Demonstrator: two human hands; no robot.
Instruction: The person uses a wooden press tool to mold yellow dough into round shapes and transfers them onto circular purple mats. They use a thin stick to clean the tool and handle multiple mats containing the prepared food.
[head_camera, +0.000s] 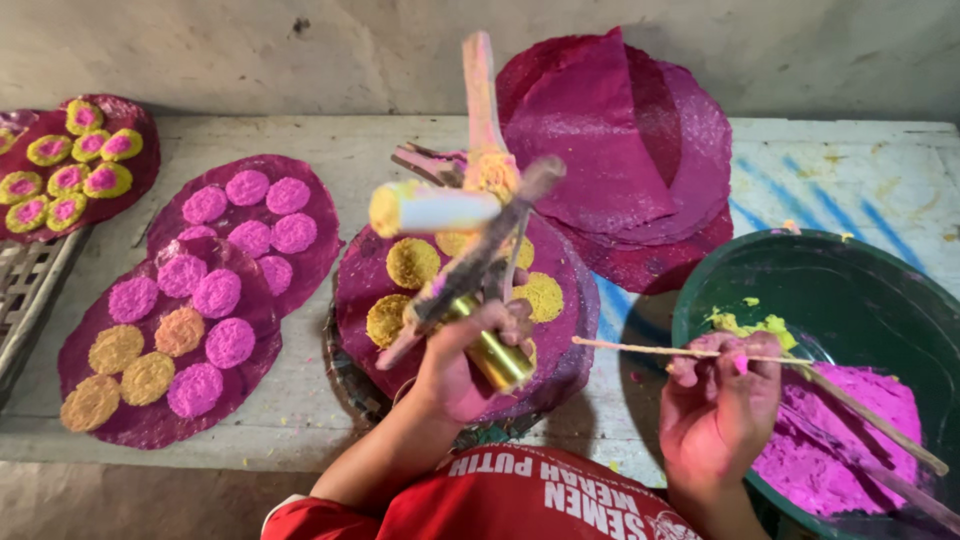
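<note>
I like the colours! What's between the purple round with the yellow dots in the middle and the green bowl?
In the head view, the thin stick held by the right hand crosses that gap; under it is bare, paint-streaked table, between the purple round and the green bowl.

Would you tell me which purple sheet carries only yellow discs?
The purple sheet under the left hand; the others carry pink discs too, or none.
</note>
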